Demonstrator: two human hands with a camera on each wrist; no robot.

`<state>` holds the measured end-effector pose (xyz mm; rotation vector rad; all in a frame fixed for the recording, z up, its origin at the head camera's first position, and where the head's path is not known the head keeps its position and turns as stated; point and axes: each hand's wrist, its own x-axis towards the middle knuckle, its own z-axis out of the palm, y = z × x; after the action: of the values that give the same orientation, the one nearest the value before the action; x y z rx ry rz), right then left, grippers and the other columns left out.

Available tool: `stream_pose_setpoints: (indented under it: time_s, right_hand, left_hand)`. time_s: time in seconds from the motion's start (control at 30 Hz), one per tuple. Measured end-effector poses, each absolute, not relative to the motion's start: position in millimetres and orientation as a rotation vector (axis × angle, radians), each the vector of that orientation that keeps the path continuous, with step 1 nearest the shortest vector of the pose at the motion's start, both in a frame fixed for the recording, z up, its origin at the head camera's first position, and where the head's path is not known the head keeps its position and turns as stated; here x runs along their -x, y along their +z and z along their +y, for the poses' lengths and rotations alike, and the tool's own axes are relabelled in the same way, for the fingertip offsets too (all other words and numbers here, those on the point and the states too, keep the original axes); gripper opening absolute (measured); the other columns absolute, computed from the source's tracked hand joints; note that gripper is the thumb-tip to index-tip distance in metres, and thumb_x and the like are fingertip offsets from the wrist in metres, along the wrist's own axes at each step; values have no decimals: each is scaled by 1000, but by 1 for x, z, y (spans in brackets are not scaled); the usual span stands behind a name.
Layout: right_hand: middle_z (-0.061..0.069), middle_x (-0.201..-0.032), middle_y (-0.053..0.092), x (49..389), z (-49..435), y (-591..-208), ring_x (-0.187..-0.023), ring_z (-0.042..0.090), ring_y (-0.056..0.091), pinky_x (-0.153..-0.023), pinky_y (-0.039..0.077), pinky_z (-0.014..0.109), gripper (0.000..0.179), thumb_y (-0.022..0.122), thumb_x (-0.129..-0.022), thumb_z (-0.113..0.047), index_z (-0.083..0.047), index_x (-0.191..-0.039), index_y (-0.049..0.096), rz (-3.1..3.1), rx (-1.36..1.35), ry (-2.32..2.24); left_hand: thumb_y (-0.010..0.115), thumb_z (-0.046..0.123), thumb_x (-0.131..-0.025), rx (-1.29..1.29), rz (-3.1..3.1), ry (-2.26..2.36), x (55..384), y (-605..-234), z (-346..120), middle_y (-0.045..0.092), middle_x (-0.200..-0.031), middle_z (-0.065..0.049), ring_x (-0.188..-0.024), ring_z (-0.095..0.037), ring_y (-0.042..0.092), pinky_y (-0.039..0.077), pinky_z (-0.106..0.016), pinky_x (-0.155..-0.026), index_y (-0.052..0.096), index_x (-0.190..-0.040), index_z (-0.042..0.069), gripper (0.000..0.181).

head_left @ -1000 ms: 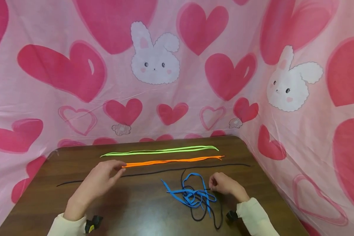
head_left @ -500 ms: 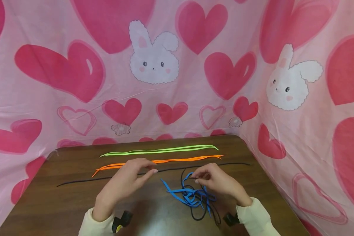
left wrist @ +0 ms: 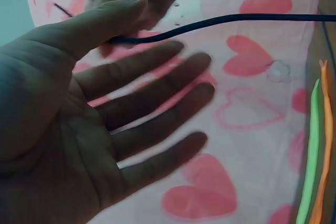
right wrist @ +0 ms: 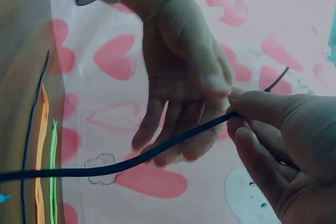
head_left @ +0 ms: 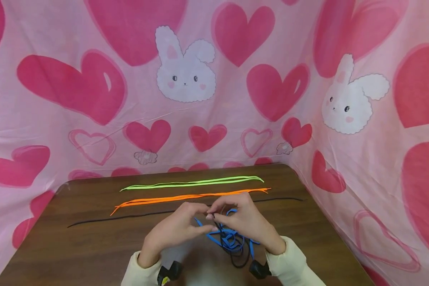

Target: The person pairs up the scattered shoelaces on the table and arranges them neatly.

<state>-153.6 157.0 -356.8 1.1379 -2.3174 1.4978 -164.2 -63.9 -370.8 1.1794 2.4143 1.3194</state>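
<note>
My right hand (head_left: 246, 217) pinches a dark round shoelace (right wrist: 105, 171) between thumb and fingertips, close to one end. The lace's thin tip sticks out beyond the grip in the right wrist view, and its length slants down toward the table. Facing it, my left hand (head_left: 180, 226) is spread with fingers nearly straight and thumb apart. In the left wrist view the lace (left wrist: 236, 18) passes by the left thumb; whether they touch I cannot tell. Below the right hand, a tangled blue shoelace (head_left: 252, 251) lies on the table with loops of the dark lace among it.
Farther back on the brown table (head_left: 57, 254) lie an outstretched dark lace (head_left: 128, 216), an orange pair of laces (head_left: 186, 196) and a lime-green pair (head_left: 193, 183), roughly parallel. A pink heart-printed cloth (head_left: 228, 95) hangs behind and at the sides.
My left hand has left the orange laces and moved right and nearer. My right hand has drawn the dark lace's end up and left, out of the tangle, until both hands meet.
</note>
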Motion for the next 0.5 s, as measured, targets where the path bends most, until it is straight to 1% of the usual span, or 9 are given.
stream_pose_setpoints:
  time_s: [0.1,0.2,0.33,0.43,0.5]
  right_hand:
    - [-4,-84,75,154,154,-354,-71,8,70,-65,60,31,10,78,-89,-7,-15,-96,77,-2281,-1135,1529]
    - [-2,-88,76,154,157,-351,-74,10,71,-68,61,32,14,79,-88,-3,-13,-98,77,-2282,-1111,1551]
    - [0,-91,76,153,165,-348,-78,11,71,-71,61,32,16,80,-86,-5,-12,-99,76,-2306,-1088,1507]
    - [-2,-93,76,153,172,-346,-80,10,70,-72,61,31,15,81,-87,-8,-14,-100,76,-2327,-1111,1444]
    - [-2,-94,75,153,175,-345,-81,9,69,-72,60,30,15,80,-88,-10,-14,-102,76,-2339,-1145,1391]
  left_hand:
    - [72,22,-96,-1203,2344,1398,165,-376,-63,74,-102,14,-100,-6,69,55,-30,-91,72,-112,21,16]
    - [67,26,-100,-1167,2335,1446,165,-380,-67,74,-102,15,-101,-6,68,54,-35,-95,73,-110,21,13]
    - [66,27,-100,-1100,2322,1543,163,-381,-75,73,-99,13,-103,-9,67,50,-42,-100,72,-106,23,9]
    - [67,22,-99,-1074,2313,1631,160,-379,-80,73,-94,10,-97,-13,68,50,-41,-97,72,-105,23,7]
    - [68,22,-99,-1051,2332,1665,159,-377,-83,73,-94,9,-93,-14,69,51,-38,-94,72,-105,23,8]
